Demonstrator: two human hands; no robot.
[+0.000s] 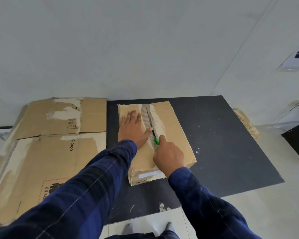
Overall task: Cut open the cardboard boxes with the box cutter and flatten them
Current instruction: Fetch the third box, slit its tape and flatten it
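Just off the black mat [223, 144], at its left edge, lies flattened cardboard [59, 135]. On the mat's left half sits the box [173, 128] — L hand [133, 128] pressed flat on top, fingers straight; R hand [167, 154] curled round green box cutter [156, 141], tip at centre seam.

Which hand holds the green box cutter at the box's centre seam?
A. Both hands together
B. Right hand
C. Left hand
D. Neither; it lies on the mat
B: the right hand grips the green box cutter at the seam, while the left hand presses flat on the box.
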